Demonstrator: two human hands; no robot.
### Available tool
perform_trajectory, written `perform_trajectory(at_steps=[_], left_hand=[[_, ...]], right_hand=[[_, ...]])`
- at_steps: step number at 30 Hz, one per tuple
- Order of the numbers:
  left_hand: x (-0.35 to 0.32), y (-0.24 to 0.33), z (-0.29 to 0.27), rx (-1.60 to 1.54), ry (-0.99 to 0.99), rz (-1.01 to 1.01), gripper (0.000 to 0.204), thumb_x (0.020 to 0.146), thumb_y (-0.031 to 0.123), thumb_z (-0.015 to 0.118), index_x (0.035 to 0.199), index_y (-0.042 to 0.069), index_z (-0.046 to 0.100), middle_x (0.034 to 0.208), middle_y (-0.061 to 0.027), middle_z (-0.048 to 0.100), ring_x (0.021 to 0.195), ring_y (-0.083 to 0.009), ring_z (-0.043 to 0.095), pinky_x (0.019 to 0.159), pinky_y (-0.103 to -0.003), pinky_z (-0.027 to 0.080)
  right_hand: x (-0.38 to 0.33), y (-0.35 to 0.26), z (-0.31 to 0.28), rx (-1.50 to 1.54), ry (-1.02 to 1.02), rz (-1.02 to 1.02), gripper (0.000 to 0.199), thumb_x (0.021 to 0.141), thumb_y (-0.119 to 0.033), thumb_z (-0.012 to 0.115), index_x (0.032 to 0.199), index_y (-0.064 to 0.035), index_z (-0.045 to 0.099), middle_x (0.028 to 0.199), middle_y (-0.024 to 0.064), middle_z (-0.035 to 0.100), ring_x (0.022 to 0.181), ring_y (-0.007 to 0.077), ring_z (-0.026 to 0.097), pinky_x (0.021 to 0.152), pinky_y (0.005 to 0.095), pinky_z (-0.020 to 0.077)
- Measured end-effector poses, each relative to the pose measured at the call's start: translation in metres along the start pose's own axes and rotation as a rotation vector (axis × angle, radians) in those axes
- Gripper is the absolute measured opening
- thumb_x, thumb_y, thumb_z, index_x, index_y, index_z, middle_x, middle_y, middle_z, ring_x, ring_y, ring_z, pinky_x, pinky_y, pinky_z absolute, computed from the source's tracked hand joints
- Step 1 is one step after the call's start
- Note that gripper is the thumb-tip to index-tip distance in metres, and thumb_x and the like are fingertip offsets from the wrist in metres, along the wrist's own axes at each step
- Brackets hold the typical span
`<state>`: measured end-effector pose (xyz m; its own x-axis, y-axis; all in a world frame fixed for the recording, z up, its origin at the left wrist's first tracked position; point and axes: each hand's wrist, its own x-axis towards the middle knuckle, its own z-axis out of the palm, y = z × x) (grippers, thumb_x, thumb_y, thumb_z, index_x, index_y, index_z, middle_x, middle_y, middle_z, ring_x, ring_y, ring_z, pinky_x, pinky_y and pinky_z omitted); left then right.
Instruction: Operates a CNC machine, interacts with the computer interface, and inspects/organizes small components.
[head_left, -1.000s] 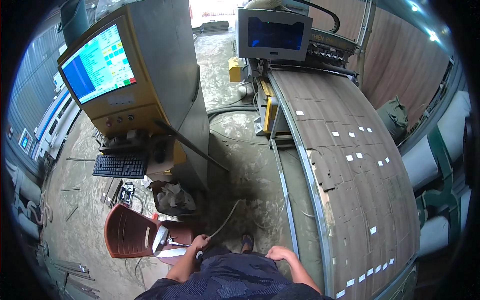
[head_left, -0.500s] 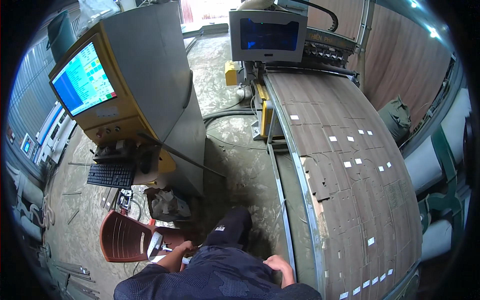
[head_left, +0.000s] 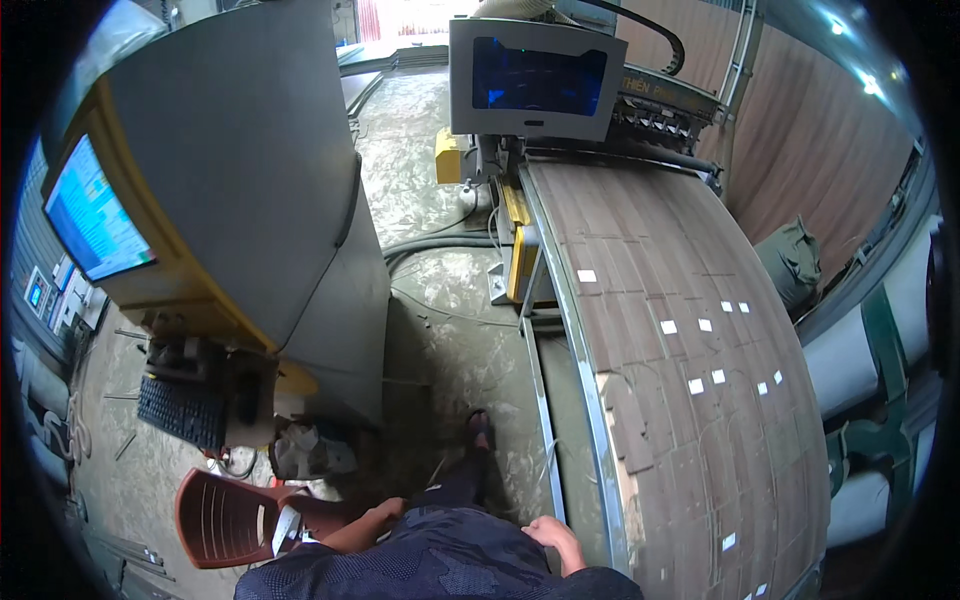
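A long brown wood sheet was laid flat on the machine bed, with its long side running away from the person toward a grey box with a dark blue screen. The sheet was cut into many flat pieces, and small white stickers were stuck on some of them. Its near left edge looked rough and chipped. A thin grey metal rail ran along that left edge.

The right hand was seen low in the view, just beside the near end of the rail. Its fingers were curled loosely, and nothing was held in them. Whether the rail was touched could not be told.

The left hand was held near the person's dark trousers, close to a red plastic chair with a slotted back. Its fingers were mostly hidden, so how far they were opened could not be told.

A big grey and yellow cabinet with a bright screen was stood to the left. A black keyboard was placed below it. The concrete floor was dusty and grey.
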<state>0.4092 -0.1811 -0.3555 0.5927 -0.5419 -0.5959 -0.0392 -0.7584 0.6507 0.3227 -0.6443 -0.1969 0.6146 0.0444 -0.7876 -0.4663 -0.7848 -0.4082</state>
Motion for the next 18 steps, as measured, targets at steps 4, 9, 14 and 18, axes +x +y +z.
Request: perform_trajectory(at_steps=[4,9,14,18], left_hand=[[0.056,0.001,-0.049,0.018,0.019,-0.233,0.039,0.087,0.030,0.063,0.113,0.005,0.076,0.114,-0.0235,0.072,0.108,-0.0387,0.071,0.092,-0.048,0.055],[0.132,0.013,-0.147,-0.232,0.115,-0.387,0.048,0.093,0.047,0.062,0.108,0.003,0.077,0.109,-0.0239,0.073,0.106,-0.0395,0.071,0.092,-0.046,0.055],[0.222,0.057,-0.264,-0.277,0.313,-0.272,0.045,0.095,0.040,0.063,0.111,0.000,0.075,0.105,-0.0201,0.075,0.100,-0.0313,0.072,0.090,-0.042,0.055],[0.289,0.072,-0.338,-0.371,0.477,-0.300,0.041,0.097,0.037,0.063,0.107,0.000,0.077,0.107,-0.0214,0.076,0.103,-0.0322,0.073,0.092,-0.042,0.055]], right_hand=[[0.073,-0.043,-0.083,0.045,0.033,-0.096,0.045,0.093,-0.053,0.066,0.095,-0.0088,0.076,0.089,0.0153,0.075,0.086,0.0310,0.072,0.080,0.0426,0.0533],[0.150,-0.143,-0.225,-0.089,0.055,-0.241,0.040,0.096,-0.048,0.063,0.099,-0.0102,0.076,0.090,0.0131,0.076,0.087,0.0294,0.073,0.082,0.0414,0.0555],[0.196,-0.219,-0.356,0.218,0.367,-0.382,0.035,0.096,-0.040,0.070,0.095,-0.0057,0.076,0.083,0.0119,0.075,0.077,0.0221,0.072,0.073,0.0355,0.0559],[0.227,-0.260,-0.416,0.318,0.514,-0.357,0.035,0.096,-0.035,0.073,0.089,-0.0013,0.075,0.071,0.0025,0.070,0.065,0.0092,0.063,0.062,0.0286,0.0503]])
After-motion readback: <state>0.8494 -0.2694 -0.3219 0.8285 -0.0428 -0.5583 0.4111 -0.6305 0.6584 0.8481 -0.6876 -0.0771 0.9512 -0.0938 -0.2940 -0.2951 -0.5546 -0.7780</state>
